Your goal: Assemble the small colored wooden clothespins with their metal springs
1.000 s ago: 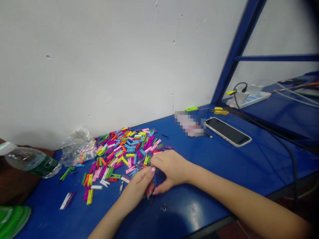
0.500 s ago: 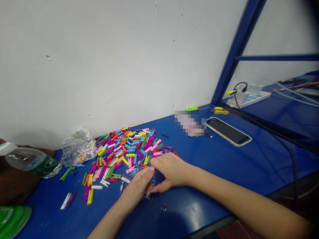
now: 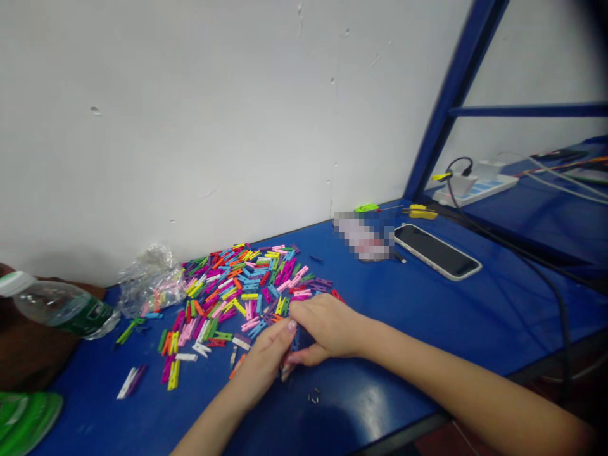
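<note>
Blue tabletop (image 3: 403,316) runs open past the right hand (image 3: 332,326) to the phone (image 3: 437,252); clothespins (image 3: 237,294) crowd leftward.

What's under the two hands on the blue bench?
A dark blue clothespin shows between the left hand and right hand; anything beneath the palms is covered.

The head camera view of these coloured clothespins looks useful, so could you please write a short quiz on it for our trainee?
1. Which is nearer the plastic water bottle, the left hand or the right hand?
2. True or false: the smartphone lies on the blue table with its screen facing up.
3. What lies between the plastic water bottle and the pile of coloured clothespins?

Key: 1. The left hand. 2. True. 3. A crumpled clear plastic bag.
</note>
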{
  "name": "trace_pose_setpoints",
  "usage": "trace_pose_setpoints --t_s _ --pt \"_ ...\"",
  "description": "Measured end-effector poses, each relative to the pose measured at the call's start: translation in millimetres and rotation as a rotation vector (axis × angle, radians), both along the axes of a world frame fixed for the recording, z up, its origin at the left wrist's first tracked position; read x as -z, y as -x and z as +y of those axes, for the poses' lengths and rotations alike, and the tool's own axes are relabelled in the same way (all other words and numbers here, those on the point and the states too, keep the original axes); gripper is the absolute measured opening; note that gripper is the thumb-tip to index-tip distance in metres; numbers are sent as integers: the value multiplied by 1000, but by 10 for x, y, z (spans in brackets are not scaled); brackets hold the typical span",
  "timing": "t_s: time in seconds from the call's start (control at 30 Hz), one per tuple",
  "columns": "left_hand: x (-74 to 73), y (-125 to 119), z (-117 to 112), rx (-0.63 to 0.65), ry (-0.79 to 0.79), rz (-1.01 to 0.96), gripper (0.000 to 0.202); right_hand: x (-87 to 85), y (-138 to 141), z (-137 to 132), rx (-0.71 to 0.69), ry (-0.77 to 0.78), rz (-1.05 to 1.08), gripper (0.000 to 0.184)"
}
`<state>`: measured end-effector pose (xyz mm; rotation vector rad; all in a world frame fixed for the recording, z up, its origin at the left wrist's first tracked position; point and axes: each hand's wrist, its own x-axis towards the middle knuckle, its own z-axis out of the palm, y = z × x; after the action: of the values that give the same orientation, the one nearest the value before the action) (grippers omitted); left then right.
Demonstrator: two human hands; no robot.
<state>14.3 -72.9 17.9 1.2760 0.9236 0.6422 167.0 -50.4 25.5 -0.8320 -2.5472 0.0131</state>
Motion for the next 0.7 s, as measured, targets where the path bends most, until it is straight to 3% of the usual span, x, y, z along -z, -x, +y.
trace_pose_setpoints --t_s 0.3,0.57,0.7 --pt "-92 30 4 89 2 55 41 -12 -11 -5 21 8 -35 49" --pt "-109 59 34 1 -131 261 49 -15 -51 71 59 26 48 55" --pt "-118 75 58 -20 -177 287 43 -46 -86 96 61 81 63 56"
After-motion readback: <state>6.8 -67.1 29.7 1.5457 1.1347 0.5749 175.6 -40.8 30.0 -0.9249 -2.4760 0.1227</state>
